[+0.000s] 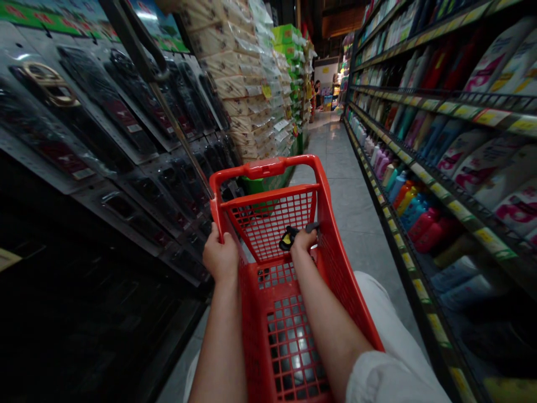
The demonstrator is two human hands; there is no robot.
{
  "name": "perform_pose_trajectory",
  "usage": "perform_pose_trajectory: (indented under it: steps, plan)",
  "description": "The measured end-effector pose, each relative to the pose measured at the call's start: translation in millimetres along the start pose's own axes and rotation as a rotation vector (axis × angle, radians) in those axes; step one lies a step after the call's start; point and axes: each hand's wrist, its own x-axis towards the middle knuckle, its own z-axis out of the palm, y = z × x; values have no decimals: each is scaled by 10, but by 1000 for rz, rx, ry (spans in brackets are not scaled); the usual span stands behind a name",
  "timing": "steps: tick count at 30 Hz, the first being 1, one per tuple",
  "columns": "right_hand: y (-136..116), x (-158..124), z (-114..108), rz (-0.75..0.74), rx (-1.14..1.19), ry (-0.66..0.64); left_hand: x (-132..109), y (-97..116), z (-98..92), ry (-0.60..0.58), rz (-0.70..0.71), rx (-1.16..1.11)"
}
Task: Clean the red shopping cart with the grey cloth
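A red plastic shopping cart [335,235] with grid walls and a grid floor is in front of me. My left hand [221,254] is closed on its left side rim, below the far corner. My right hand [305,239] reaches inside the basket, near the grid flap [268,215] at the far end. Its fingers are curled around a small black object with a yellow patch [287,239], whose kind I cannot make out. A thin metal rod [180,131] with a dark curved top rises at an angle from the cart's left corner.
Packaged belts [113,101] hang on the left display. Stacked beige packs [239,84] and green packs [289,45] stand beyond. Shelves of bottles [419,218] line the right side. A grey tiled floor [331,148] runs between, with a person [318,92] far off.
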Motion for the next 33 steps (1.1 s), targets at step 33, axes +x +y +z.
perform_pose_trajectory:
  steps: [33]
  plan:
    - [722,-553,-366,-420,-754,-206,-23,65,9,-10,-11,4]
